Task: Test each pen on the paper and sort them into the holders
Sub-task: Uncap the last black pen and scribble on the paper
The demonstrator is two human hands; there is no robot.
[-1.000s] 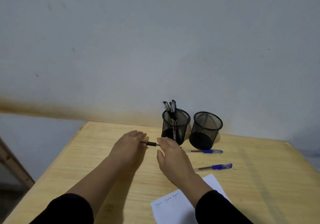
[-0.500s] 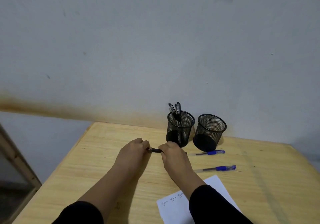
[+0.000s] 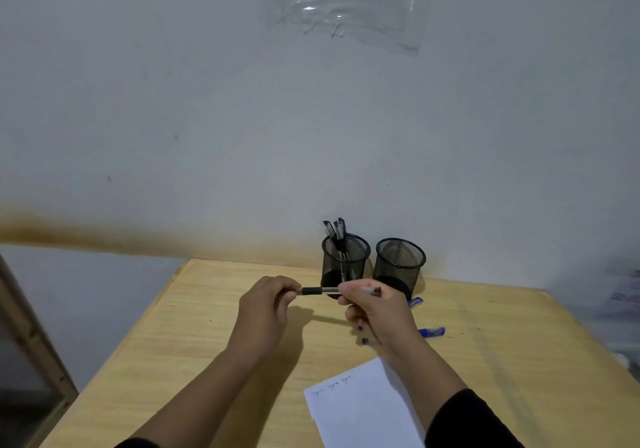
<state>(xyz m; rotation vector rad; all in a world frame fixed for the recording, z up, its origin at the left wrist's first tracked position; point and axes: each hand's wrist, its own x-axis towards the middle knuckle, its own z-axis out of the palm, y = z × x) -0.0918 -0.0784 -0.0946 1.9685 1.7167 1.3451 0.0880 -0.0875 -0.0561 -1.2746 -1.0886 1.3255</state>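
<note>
Both hands hold a black pen (image 3: pixel 320 290) level above the wooden table (image 3: pixel 214 343), in front of the holders. My left hand (image 3: pixel 265 304) pinches its left end, where the cap would be. My right hand (image 3: pixel 375 309) grips the barrel. The left mesh holder (image 3: pixel 345 260) contains three black pens (image 3: pixel 335 230). The right mesh holder (image 3: pixel 400 264) looks empty. Two blue pens lie on the table right of my right hand, one (image 3: pixel 415 302) near the holders and one (image 3: pixel 433 332) closer to me. A white paper (image 3: pixel 360 409) with short scribbles lies near the front edge.
The table stands against a grey wall (image 3: pixel 242 118) with a brown stain line. The table's left edge drops off beside a wooden frame (image 3: pixel 31 336). A clear plastic sheet (image 3: pixel 346 4) is stuck high on the wall.
Both hands lifted the black pen off the table and now hold it raised in front of the holders. My right hand shifted from lying flat over it to gripping the barrel.
</note>
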